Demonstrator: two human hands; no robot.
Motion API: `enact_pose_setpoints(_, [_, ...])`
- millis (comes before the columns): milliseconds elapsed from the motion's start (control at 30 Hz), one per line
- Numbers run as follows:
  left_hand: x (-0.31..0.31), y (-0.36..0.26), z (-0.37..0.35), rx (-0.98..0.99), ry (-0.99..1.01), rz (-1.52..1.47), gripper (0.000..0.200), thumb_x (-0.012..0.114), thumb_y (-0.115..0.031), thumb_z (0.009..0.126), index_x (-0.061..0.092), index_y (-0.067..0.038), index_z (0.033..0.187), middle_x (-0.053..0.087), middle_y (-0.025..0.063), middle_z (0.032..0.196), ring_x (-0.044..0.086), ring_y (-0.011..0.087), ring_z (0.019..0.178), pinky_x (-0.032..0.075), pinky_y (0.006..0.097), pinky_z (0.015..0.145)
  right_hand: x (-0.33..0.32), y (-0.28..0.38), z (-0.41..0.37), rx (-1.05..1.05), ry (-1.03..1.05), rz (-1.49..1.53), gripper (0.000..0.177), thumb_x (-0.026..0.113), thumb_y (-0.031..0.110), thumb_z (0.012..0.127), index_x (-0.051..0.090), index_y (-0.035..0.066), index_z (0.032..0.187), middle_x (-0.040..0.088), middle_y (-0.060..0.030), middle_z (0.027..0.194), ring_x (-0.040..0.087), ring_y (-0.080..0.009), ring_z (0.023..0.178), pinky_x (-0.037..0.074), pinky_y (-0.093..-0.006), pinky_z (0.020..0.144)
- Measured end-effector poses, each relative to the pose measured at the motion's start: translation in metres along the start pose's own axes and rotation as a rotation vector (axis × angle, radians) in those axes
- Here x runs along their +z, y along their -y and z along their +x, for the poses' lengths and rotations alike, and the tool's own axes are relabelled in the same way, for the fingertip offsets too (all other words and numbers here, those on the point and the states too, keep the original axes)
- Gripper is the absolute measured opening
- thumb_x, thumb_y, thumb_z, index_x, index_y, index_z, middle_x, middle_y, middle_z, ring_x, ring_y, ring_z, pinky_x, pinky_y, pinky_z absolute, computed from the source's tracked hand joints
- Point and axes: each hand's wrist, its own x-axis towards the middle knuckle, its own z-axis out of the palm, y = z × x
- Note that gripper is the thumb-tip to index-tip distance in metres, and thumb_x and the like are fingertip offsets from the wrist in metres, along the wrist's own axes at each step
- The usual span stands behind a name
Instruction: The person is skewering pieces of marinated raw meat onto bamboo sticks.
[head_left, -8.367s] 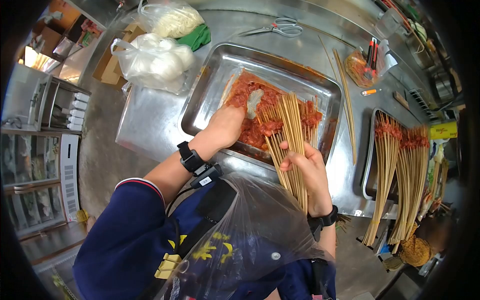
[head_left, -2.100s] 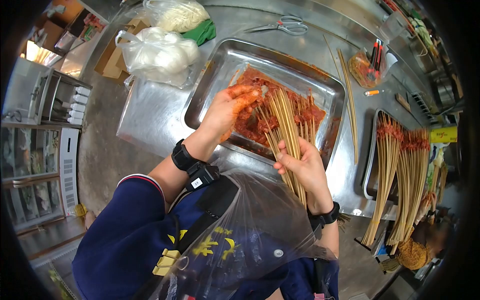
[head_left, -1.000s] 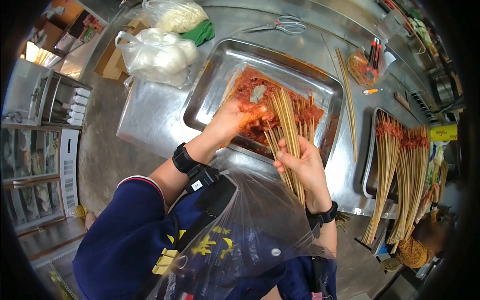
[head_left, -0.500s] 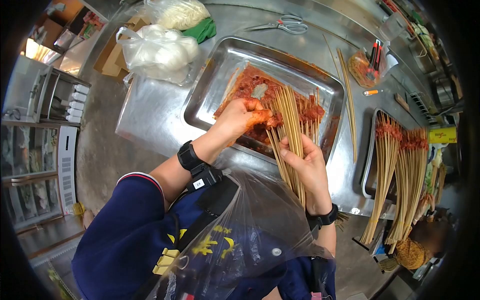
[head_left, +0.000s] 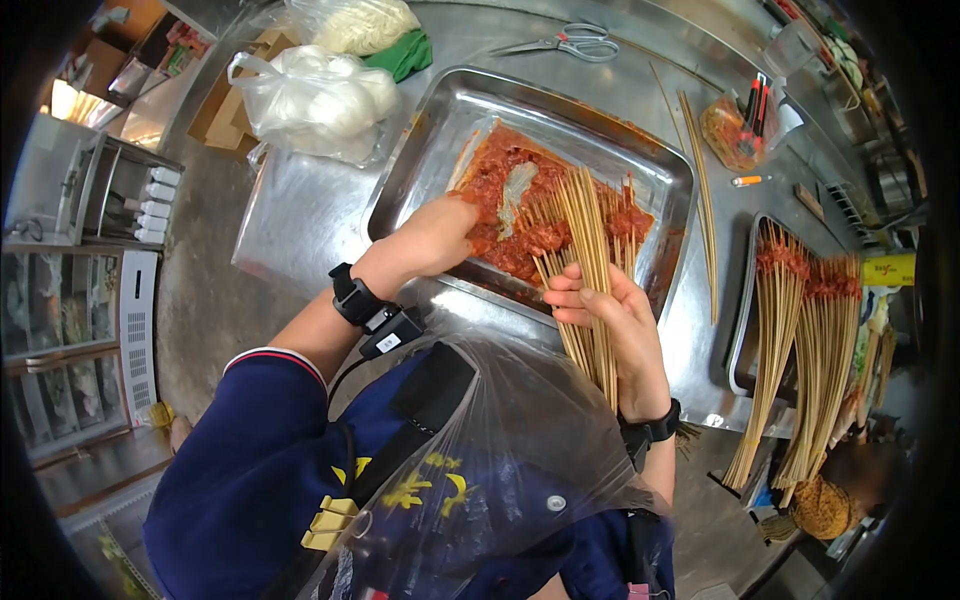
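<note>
My left hand (head_left: 432,238) reaches over the near left rim of a metal tray (head_left: 415,135), touching the red marinated meat (head_left: 485,205) in it. Its fingertips are hidden at the meat. In my right hand (head_left: 625,335) is a bundle of bamboo skewers (head_left: 590,235), slanting up over the tray, with fingers loosely around it. Under and beside this bundle, several skewers carry red meat (head_left: 545,237) at their upper ends. A patch of the tray's bottom shows through the spread meat.
A second tray (head_left: 742,340) at right holds meat skewers (head_left: 775,350) overhanging the edge. Loose skewers (head_left: 700,200) lie between the trays. Scissors (head_left: 585,43), a white plastic bag (head_left: 325,100), an orange marker (head_left: 750,181) and a tub with red-handled tools (head_left: 735,140) lie around.
My left hand has moved left, away from the skewers, to the left part of the meat. The fingers of my right hand have loosened and shifted on the bundle.
</note>
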Motion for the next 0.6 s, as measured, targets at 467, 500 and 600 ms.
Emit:
enact_pose_setpoints(467, [-0.007, -0.008, 0.008, -0.149, -0.138, -0.596, 0.015, 0.059, -0.005, 0.077, 0.061, 0.002, 0.09, 0.063, 0.0098, 0.079, 0.06, 0.0178, 0.073, 0.047, 0.0282, 0.065, -0.003, -0.006, 0.001, -0.046, -0.04, -0.082, 0.027, 0.048, 0.006, 0.084, 0.051, -0.004, 0.108, 0.059, -0.0077, 0.088, 0.06, -0.0144, 0.078, 0.051, -0.0264, 0.073])
enact_pose_setpoints(500, [-0.012, -0.008, 0.007, -0.21, -0.166, -0.807, 0.016, 0.059, -0.007, 0.079, 0.062, 0.002, 0.092, 0.064, 0.0074, 0.081, 0.06, 0.0144, 0.073, 0.047, 0.0257, 0.066, -0.004, -0.008, 0.002, -0.047, -0.029, -0.099, 0.027, 0.049, 0.006, 0.083, 0.051, -0.004, 0.109, 0.058, -0.0069, 0.086, 0.06, -0.0134, 0.075, 0.051, -0.0262, 0.072])
enact_pose_setpoints(600, [-0.014, -0.011, 0.006, -0.277, -0.208, -1.305, 0.022, 0.058, -0.014, 0.085, 0.061, 0.004, 0.097, 0.064, 0.0057, 0.089, 0.06, 0.011, 0.075, 0.048, 0.0232, 0.068, -0.003, -0.011, 0.005, -0.041, -0.017, -0.124, 0.027, 0.051, 0.004, 0.082, 0.051, -0.004, 0.108, 0.056, -0.0051, 0.081, 0.059, -0.0115, 0.069, 0.051, -0.0255, 0.068])
